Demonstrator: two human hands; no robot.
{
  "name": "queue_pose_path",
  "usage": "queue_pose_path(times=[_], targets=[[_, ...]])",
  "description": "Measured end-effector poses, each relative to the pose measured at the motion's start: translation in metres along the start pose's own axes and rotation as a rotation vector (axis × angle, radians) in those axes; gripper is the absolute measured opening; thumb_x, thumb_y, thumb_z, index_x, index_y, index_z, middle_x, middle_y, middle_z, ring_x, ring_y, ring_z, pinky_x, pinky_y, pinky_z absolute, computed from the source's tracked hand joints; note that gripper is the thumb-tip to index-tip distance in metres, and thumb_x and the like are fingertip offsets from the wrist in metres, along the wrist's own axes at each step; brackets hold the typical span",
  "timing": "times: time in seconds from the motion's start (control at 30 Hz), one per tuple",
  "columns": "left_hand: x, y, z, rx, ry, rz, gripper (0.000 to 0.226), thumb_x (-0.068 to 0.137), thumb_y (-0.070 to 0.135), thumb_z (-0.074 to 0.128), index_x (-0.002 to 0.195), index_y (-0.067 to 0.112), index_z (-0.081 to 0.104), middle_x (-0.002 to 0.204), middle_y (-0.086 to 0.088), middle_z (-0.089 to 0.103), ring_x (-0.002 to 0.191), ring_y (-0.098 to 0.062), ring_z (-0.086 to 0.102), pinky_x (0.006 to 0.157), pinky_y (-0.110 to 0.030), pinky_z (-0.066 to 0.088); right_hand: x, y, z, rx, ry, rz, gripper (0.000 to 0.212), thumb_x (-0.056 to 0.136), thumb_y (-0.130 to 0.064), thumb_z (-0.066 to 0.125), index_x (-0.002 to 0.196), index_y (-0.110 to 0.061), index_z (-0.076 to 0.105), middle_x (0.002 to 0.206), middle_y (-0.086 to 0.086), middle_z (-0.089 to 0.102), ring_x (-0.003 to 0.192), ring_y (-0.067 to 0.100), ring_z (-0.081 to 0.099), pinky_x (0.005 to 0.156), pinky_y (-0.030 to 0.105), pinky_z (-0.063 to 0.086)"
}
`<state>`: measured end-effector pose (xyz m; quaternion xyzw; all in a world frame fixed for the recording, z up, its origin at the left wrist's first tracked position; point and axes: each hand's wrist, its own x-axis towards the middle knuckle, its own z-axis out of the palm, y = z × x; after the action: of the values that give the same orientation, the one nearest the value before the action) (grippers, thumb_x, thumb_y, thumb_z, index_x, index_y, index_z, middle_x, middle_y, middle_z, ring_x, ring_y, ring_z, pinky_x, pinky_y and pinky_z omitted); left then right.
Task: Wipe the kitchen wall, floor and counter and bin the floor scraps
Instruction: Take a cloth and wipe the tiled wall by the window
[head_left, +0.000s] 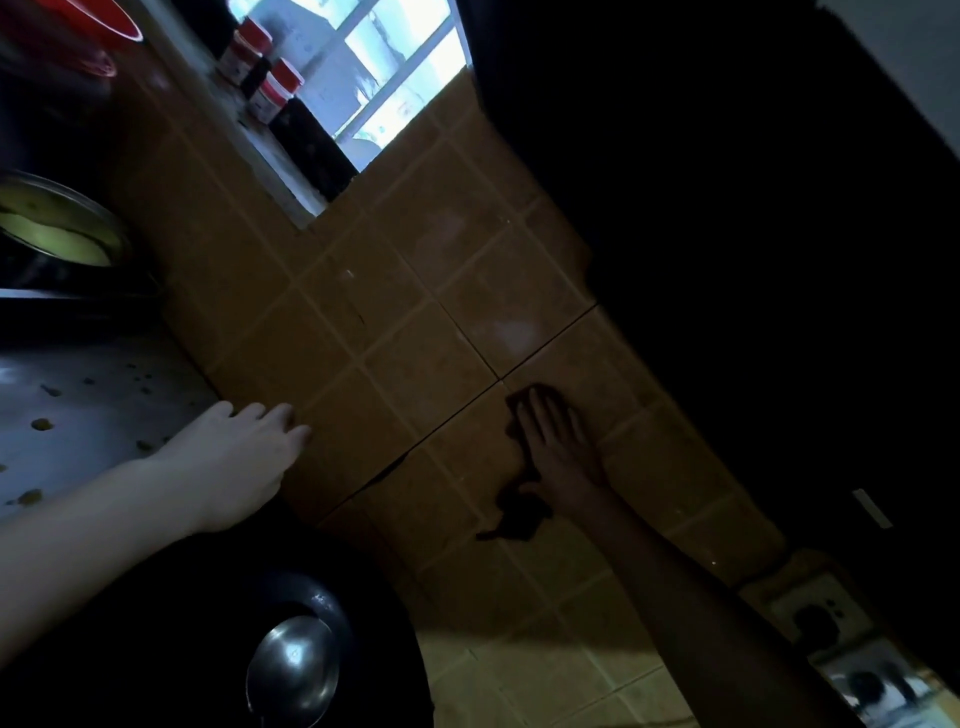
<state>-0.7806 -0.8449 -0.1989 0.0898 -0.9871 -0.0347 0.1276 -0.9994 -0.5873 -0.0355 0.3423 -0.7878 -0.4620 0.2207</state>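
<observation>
My right grip (558, 452) lies flat and unclenched on the tiled wall (415, 353), with the fingers straight and the palm pressing the dark cloth (519, 512) against the tiles. It closes around nothing. The cloth sits between palm and wall. A thin edge of it shows beside my fingers, and a loose bunch spills out on the thumb side near the wrist, so its long axis runs roughly along my hand. The light is too dim to tell whether my thumb hooks that bunch. My left grip (244, 457) is relaxed and holds nothing, its fingertips resting where the table (78, 374) meets the wall, well apart from the cloth. What matters for the next stroke is that bare tile stretches from the cloth toward my left grip and on toward the window. The table, speckled with crumbs (41, 424), lies beyond that, nearer the left grip than the right. I judge I am mid-wipe on the wall with the table not yet wiped. The trailing bunch could slip out if I sweep toward my fingertips, so keeping pressure under the palm seems wise.
</observation>
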Motion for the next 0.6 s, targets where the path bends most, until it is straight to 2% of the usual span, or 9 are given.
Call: queue_pose_path(times=[0.07,0.17,0.27,0.37,0.43,0.5,0.6], targets=[[0.002,0.001,0.001,0.004,-0.003,0.005,0.053,0.098,0.037,0.032,0.148,0.023,0.018,0.151,-0.005,0.027,0.13,-0.019,0.039,0.099,-0.033,0.035,0.0,0.006,-0.002,-0.085,-0.002,-0.001,0.102,0.084,-0.046,0.062,0.149,-0.01,-0.007,0.158,0.013,-0.008,0.146,0.03,0.001,0.116,0.047,0.004],[0.006,0.001,0.001,0.013,0.017,0.016,0.053,0.098,0.039,0.031,0.147,0.024,0.019,0.15,-0.005,0.027,0.128,-0.018,0.04,0.097,-0.032,0.036,0.0,0.011,-0.003,-0.105,0.029,0.023,0.086,0.089,-0.037,0.059,0.15,-0.013,0.004,0.158,0.012,0.005,0.145,0.029,0.01,0.114,0.051,0.009],[0.009,-0.001,0.002,0.013,0.016,0.022,0.053,0.098,0.04,0.031,0.147,0.024,0.02,0.15,-0.005,0.027,0.128,-0.018,0.04,0.097,-0.033,0.037,0.001,0.012,-0.005,-0.021,0.044,0.09,0.084,0.085,-0.03,0.065,0.15,-0.019,0.014,0.158,0.011,0.01,0.144,0.03,0.013,0.113,0.051,0.015],[0.01,-0.006,0.003,0.012,0.022,0.022,0.054,0.097,0.042,0.031,0.147,0.025,0.02,0.15,-0.004,0.028,0.128,-0.018,0.041,0.096,-0.033,0.037,-0.001,0.014,-0.008,0.047,0.066,0.175,0.084,0.084,-0.028,0.067,0.15,-0.022,0.015,0.157,0.009,0.013,0.142,0.028,0.017,0.111,0.049,0.019],[0.01,-0.01,0.004,0.011,0.029,0.016,0.053,0.097,0.042,0.031,0.147,0.025,0.021,0.149,-0.004,0.029,0.126,-0.017,0.042,0.094,-0.032,0.037,-0.004,0.02,-0.011,0.121,0.141,0.272,0.083,0.08,-0.022,0.071,0.148,-0.021,0.023,0.156,0.01,0.02,0.14,0.031,0.023,0.108,0.05,0.023],[0.01,-0.013,0.006,0.01,0.053,0.013,0.052,0.096,0.043,0.031,0.145,0.027,0.024,0.148,-0.003,0.031,0.124,-0.016,0.044,0.092,-0.032,0.038,-0.007,0.03,-0.014,0.256,0.285,0.388,0.078,0.077,-0.015,0.073,0.144,-0.015,0.035,0.152,0.015,0.029,0.136,0.037,0.03,0.105,0.054,0.027],[0.011,-0.017,0.006,0.013,0.061,0.013,0.051,0.096,0.043,0.032,0.144,0.027,0.025,0.148,-0.003,0.032,0.123,-0.016,0.045,0.091,-0.031,0.039,-0.008,0.042,-0.015,0.401,0.473,0.561,0.063,0.084,-0.013,0.067,0.141,-0.011,0.041,0.149,0.018,0.033,0.134,0.039,0.034,0.105,0.053,0.028]])
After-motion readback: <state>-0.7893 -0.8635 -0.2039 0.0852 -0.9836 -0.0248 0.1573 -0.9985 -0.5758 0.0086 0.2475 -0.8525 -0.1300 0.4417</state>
